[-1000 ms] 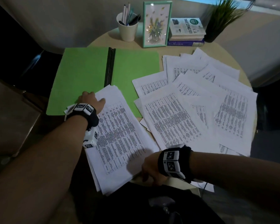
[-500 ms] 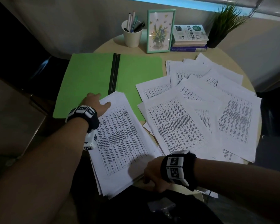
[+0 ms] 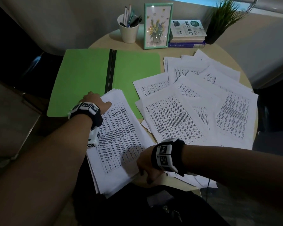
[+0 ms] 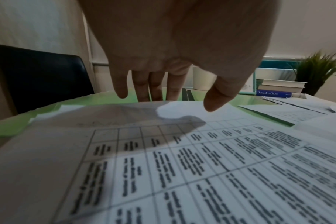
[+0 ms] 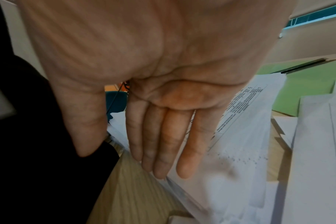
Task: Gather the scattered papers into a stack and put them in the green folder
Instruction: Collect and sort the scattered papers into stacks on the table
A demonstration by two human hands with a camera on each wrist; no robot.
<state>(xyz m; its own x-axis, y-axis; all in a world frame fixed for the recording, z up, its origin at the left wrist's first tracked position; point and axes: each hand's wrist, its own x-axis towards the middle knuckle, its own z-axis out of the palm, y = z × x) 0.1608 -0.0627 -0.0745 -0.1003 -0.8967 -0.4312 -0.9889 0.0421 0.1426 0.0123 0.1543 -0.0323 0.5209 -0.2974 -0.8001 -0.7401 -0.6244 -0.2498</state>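
A thick stack of printed papers (image 3: 119,141) lies slantwise at the near left of the round desk (image 3: 175,183), its far corner overlapping the open green folder (image 3: 82,79) and its near corner hanging past the desk's edge. The top sheet carries a printed table.

The left hand (image 3: 95,101) is at the stack's far left corner. In the left wrist view its fingers (image 4: 142,86) point straight down behind the far edge of the paper, and the thumb hovers above the top sheet; this grip is loose and open, with nothing clasped. The right hand (image 3: 147,167) sits at the stack's near right edge. In the right wrist view its fingers (image 5: 163,145) are straight and held together, flat against the side of the sheets, thumb apart: an open grip pressing the edge, not clasping it.

The folder lies spread flat, with a black spine down its middle. To the right of the stack, loose sheets (image 3: 203,101) are fanned over one another across the right half of the desk, one touching the folder's right flap.

At the far edge stand a white cup of pens (image 3: 128,32), a teal picture frame (image 3: 157,26), a pile of books (image 3: 187,34) and a potted plant (image 3: 219,22). A dark chair (image 4: 40,75) stands beyond the folder.
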